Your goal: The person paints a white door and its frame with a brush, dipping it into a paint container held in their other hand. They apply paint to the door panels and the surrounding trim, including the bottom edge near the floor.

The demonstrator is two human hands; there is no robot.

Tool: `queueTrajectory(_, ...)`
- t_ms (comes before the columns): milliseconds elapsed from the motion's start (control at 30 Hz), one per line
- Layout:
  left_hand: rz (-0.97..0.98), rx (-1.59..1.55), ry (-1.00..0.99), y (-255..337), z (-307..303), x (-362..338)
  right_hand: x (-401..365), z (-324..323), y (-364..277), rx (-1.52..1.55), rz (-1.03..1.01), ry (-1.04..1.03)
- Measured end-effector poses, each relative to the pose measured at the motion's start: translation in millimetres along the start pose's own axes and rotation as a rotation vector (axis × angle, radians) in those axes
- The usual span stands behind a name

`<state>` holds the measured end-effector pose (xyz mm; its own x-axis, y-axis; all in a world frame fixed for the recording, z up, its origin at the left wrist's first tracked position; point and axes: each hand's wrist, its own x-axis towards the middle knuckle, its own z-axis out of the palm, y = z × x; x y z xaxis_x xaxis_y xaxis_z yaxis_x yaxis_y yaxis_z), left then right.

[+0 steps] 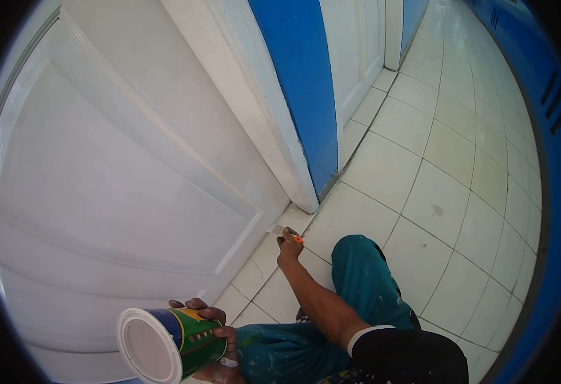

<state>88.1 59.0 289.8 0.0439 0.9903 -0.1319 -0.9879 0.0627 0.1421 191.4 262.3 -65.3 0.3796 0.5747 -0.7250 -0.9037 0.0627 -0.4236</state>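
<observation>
Left hand (215, 333) grips paint can (165, 342) (tilted); right hand (288, 247) pinches brush (276, 229) by door (120, 179)

One paint can (168, 344), round and open, with white-coated rim and interior and a green, blue and yellow label. It is tipped sideways, mouth toward the camera, gripped in the left hand (221, 337). One small paintbrush (287, 233) with an orange handle, held in the right hand (288, 248), tip at the lower corner of the door (133, 160).
</observation>
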Motion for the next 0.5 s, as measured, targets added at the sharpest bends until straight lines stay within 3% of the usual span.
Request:
queueTrajectory(167,0.007,0.043,-0.029,8,-5,-1,-37,4,-37,0.277,0.043,-0.228)
queueTrajectory(367,0.026,-0.078,-0.044,1,-9,0,5,-14,6,0.072,-0.035,0.048)
queueTrajectory(500,0.01,-0.022,-0.088,-7,10,-1,-9,6,-7,0.132,0.049,-0.055)
